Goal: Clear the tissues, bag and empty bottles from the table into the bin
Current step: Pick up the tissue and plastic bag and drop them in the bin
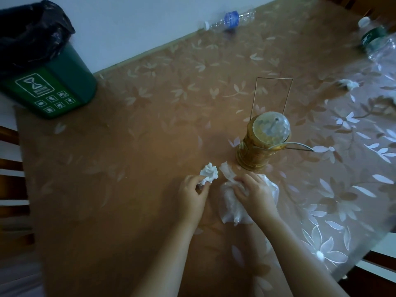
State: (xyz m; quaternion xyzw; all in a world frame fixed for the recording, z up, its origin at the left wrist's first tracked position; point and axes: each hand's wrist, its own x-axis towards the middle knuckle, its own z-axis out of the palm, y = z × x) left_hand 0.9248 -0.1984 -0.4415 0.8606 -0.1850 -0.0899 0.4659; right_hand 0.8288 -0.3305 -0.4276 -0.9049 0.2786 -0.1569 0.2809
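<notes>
We see a big brown table [128,168] with pale flowers on its cloth. At the far left corner stands a green bin [64,82] with a black bag liner [32,28] puffed up over its top. In the middle stands a gold lantern [261,142] with a thin wire handle sticking up. Just near of the lantern lies a see-through plastic bag [233,206], flat on the table and crumpled at its far end. The right hand [257,194] rests on top of that bag, and its fingers curl into the crumpled part and hold it. The left hand [192,196] is just left of the bag, with fingers and thumb closed in a pinch on a white tissue [209,173]. That scrunched tissue sticks out past the fingers on the far side, close to the bag's end. Far away by the wall lies an empty bottle with a blue label [230,19], on its side. At the far right lies a bottle with a green label [377,37] and a white cap. A bit nearer than that one sits a second small tissue [349,84], well apart from both hands.
</notes>
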